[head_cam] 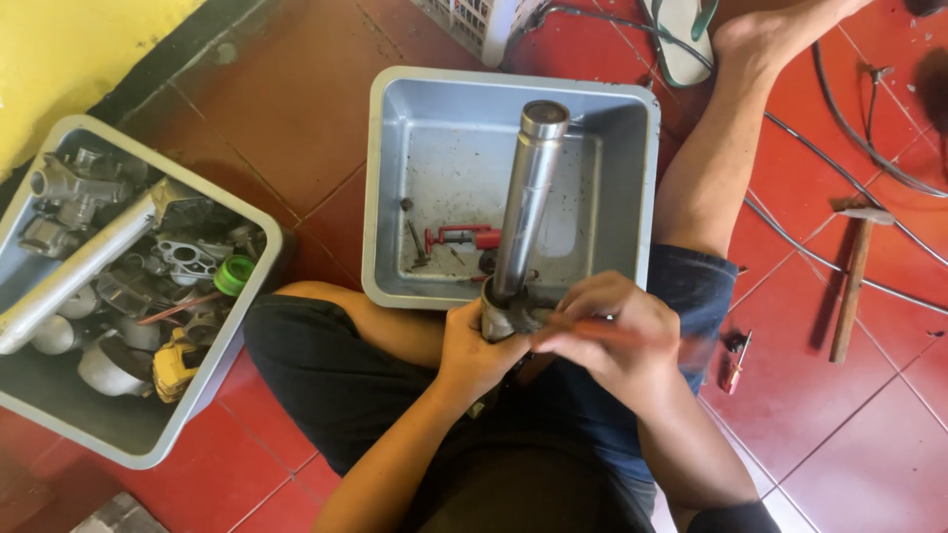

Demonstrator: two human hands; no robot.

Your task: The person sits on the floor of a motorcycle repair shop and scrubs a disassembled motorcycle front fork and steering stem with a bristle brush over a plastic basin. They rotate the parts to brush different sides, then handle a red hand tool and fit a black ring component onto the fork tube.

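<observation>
Holding the metal tube [526,192] upright over my lap, so I'd call this the fiddly bit: working on its lower end with a small tool. My left hand [474,350] is wrapped tight around the collar at the bottom of the tube, fingers closed on it. My right hand [607,336] sits just beside that, fingers pinched shut on a thin orange-handled tool [592,331] that's blurred, so I can't tell what kind it is or exactly where its tip lands. Probably prying or picking at something in the collar, but that's my read, not something I can see.

The tube leans out over the grey tub [632,197] in front of my knees, its top end above the tub's far side. Down inside the tub, left of the tube, lies a red part [464,237] plus a few loose bits.

Next move, I reckon, needs a steady left grip so the tube doesn't twist, and light pressure from the tool.

Well left of the tube there's a second tub [148,449] full of metal parts. Off to the right of it, a hammer [854,271] and a little red screwdriver [736,360] lie on the red floor tiles [869,444].
</observation>
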